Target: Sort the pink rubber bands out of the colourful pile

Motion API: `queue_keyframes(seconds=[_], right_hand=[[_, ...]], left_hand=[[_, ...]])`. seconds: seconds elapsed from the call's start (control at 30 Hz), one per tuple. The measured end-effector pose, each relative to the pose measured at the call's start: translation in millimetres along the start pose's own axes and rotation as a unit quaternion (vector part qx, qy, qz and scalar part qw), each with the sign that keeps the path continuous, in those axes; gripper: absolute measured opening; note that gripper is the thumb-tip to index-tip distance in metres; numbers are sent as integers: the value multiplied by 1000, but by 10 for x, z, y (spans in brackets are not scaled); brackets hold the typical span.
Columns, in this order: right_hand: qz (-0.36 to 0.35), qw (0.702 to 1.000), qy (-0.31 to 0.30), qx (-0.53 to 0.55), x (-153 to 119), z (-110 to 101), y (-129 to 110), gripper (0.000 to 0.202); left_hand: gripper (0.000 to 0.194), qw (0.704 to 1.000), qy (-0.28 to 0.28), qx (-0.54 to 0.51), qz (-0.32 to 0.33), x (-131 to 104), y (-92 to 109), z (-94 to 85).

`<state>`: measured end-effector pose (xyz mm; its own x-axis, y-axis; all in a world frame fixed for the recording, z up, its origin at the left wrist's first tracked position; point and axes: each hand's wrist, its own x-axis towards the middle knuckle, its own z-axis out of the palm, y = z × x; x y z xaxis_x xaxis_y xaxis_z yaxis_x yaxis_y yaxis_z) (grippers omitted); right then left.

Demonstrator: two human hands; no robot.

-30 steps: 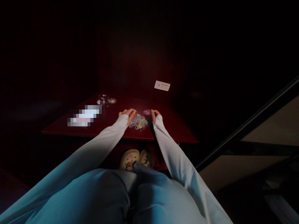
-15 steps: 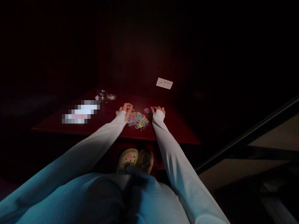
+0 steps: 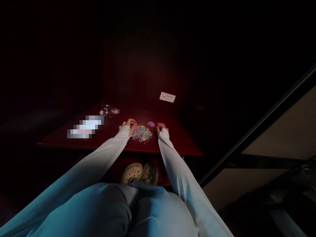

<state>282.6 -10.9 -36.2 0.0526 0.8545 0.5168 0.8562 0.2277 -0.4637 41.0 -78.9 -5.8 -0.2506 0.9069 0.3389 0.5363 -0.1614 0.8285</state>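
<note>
A pile of small pastel loops (image 3: 142, 133) in mixed colours lies on the dark red table (image 3: 148, 149). At the pile's upper left edge is my left hand (image 3: 129, 124), its fingers curled; whether they hold a loop is too small to tell. Just right of the pile, my right hand (image 3: 160, 130) is bent low over the table, fingers mostly hidden by the sleeve and shadow. A small purple cluster (image 3: 151, 123) lies behind the pile. Beside it, a pink cluster (image 3: 161, 125) shows just past my right hand.
Clear round containers (image 3: 106, 111) and a clear lid (image 3: 115, 111) stand at the back left. A blurred pale item (image 3: 86, 127) lies at the left. A white socket plate (image 3: 167, 97) is on the back wall. Below the table edge are beige clogs (image 3: 133, 172).
The whole view has shifted, with the table edge lower. My right hand has moved nearer my body relative to the purple cluster, and the pink cluster behind it now shows.
</note>
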Motion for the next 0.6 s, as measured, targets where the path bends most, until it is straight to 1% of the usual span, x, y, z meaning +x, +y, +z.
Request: queue_keyframes(seconds=[0.07,0.13,0.27,0.33,0.43,0.5,0.6], right_hand=[[-19,999,-27,0,72,3,-25,22],[-42,998,-43,5,151,18,-33,24],[-60,997,-54,18,306,97,-9,26],[-65,996,-56,24,364,137,9,24],[-64,996,-62,22,405,156,26,20],[-67,995,-73,17,405,142,24,22],[-71,994,-82,2,390,107,6,25]], left_hand=[[12,1000,5,-3,2,16,-29,33],[10,1000,5,-5,3,46,-72,67],[11,999,-29,-12,17,105,-158,100],[12,999,-26,-15,20,116,-176,98],[13,1000,-23,-12,13,113,-165,88],[13,999,-34,-12,10,100,-137,79],[11,999,-31,-21,4,56,-64,60]])
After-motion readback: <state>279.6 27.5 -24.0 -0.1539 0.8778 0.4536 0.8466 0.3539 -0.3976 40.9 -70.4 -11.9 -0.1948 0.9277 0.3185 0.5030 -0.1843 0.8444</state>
